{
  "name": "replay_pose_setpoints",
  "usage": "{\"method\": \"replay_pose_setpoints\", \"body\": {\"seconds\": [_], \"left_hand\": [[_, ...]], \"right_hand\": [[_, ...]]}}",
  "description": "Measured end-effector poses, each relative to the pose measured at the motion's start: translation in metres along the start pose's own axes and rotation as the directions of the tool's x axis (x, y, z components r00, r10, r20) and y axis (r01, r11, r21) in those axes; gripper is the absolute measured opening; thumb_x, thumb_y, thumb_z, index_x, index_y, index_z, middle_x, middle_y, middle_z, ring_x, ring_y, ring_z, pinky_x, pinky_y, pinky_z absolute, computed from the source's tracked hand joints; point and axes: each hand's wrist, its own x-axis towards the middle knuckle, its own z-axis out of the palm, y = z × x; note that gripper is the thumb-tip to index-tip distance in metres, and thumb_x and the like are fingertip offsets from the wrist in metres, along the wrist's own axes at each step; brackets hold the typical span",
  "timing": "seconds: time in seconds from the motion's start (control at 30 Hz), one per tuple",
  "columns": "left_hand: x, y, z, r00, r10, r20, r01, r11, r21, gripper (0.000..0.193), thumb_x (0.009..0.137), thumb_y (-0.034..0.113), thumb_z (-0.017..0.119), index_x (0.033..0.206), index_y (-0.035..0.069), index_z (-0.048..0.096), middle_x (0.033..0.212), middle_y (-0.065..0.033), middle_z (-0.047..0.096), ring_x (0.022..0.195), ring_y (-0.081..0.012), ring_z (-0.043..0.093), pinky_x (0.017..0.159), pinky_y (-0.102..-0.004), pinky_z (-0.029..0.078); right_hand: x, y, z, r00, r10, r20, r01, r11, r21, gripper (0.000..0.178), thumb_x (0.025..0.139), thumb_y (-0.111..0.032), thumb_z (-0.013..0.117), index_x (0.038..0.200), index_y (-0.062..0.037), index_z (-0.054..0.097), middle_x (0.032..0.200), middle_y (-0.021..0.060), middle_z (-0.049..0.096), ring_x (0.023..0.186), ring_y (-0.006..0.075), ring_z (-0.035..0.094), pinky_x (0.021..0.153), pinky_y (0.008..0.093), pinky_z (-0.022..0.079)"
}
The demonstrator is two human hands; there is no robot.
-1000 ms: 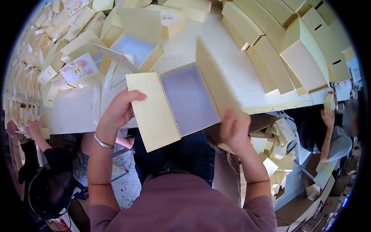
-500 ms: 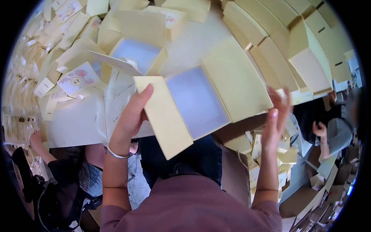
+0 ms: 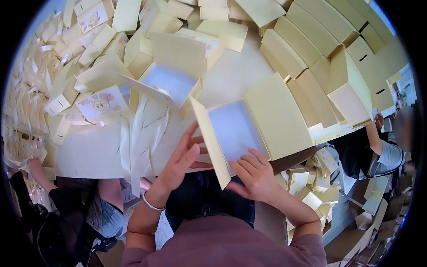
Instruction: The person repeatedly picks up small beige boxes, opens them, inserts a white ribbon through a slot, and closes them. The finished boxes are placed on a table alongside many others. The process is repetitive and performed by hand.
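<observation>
A cream gift box (image 3: pixel 280 120) lies at the table's front edge with its wide lid panel folded out to the right. Its pale lilac-white inside (image 3: pixel 233 129) faces up, and its narrow flap (image 3: pixel 207 142) stands tilted up on the left. My left hand (image 3: pixel 180 158), wearing a silver bangle, is open beside that flap, fingers apart. At the near wall, my right hand (image 3: pixel 255 178) grips the box, fingers over the rim and thumb toward the flap's lower end. Another box (image 3: pixel 178 51) sits open just beyond, with white ribbon (image 3: pixel 126 151) hanging near it.
Cream boxes (image 3: pixel 100 104), some with floral fronts, crowd the back left. Stacked boxes (image 3: pixel 307 49) line the right side. White ribbons (image 3: pixel 26 102) hang far left. A carton of boxes (image 3: pixel 311 187) stands below right. Other people work at left and right.
My left hand has let go of the flap, which now stands more upright. My right hand has moved left from the lid's outer edge to the box's near wall. The view has shifted slightly.
</observation>
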Motion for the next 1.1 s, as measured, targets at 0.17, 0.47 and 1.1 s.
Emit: {"method": "replay_pose_setpoints", "body": {"seconds": [0.17, 0.47, 1.1], "left_hand": [[0.007, 0.014, 0.005, 0.951, 0.310, -0.001, -0.288, 0.887, 0.360, 0.056, 0.082, 0.018, 0.055, 0.130, 0.004, 0.031, 0.124, -0.0144, 0.041, 0.108, -0.0245, 0.046, 0.091, -0.0410, 0.037], [0.044, 0.054, -0.016, 0.766, 0.574, 0.288, -0.018, -0.430, 0.903, 0.032, 0.069, 0.004, 0.056, 0.101, 0.005, 0.057, 0.085, -0.0071, 0.051, 0.093, -0.0254, 0.049, 0.096, -0.0502, 0.027], [-0.053, 0.075, -0.062, 0.759, 0.379, 0.530, -0.346, -0.456, 0.820, 0.017, 0.057, 0.005, 0.061, 0.074, 0.003, 0.059, 0.081, -0.0059, 0.055, 0.080, -0.0205, 0.054, 0.078, -0.0378, 0.047]], "right_hand": [[0.009, 0.039, 0.006, 0.996, 0.065, -0.062, -0.070, 0.993, -0.095, 0.015, 0.070, -0.011, 0.059, 0.079, 0.0003, 0.053, 0.065, 0.0118, 0.048, 0.066, 0.0294, 0.049, 0.070, 0.0403, 0.041], [0.068, 0.138, 0.008, 0.967, -0.017, -0.253, -0.027, 0.986, -0.167, 0.007, 0.074, -0.007, 0.055, 0.073, -0.0002, 0.053, 0.067, 0.0121, 0.051, 0.067, 0.0270, 0.050, 0.073, 0.0372, 0.040], [0.149, 0.072, 0.051, 0.888, 0.230, -0.397, -0.065, 0.920, 0.387, 0.026, 0.070, 0.001, 0.056, 0.096, -0.0003, 0.056, 0.097, 0.0160, 0.055, 0.094, 0.0311, 0.052, 0.082, 0.0337, 0.042]]}}
